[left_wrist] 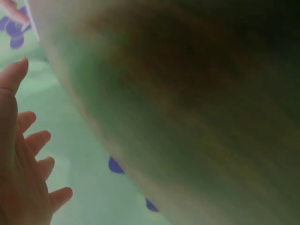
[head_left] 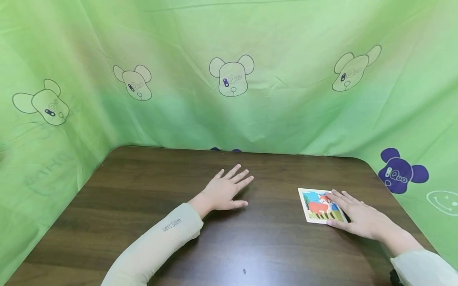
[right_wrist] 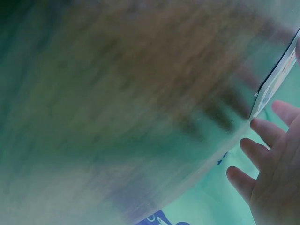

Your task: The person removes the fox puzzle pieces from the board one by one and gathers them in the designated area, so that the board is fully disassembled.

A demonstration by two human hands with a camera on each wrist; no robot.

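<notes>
A square white-bordered picture board [head_left: 318, 205] with a red-orange fox on it lies flat on the right side of the brown table [head_left: 272, 238]. My right hand [head_left: 365, 216] rests over its right side, fingers extended, with the index finger on the upper part and the thumb by the lower edge. In the right wrist view the board [right_wrist: 276, 79] appears as a thin slanted strip close to the fingertips. My left hand [head_left: 227, 190] is palm down over the middle of the table, fingers spread and holding nothing; its fingers [left_wrist: 37, 140] look straight in the left wrist view.
A green curtain [head_left: 229, 119] printed with bear heads hangs behind and at both sides of the table. The table's far corners are rounded. A small dark mark [head_left: 244, 271] shows near the front.
</notes>
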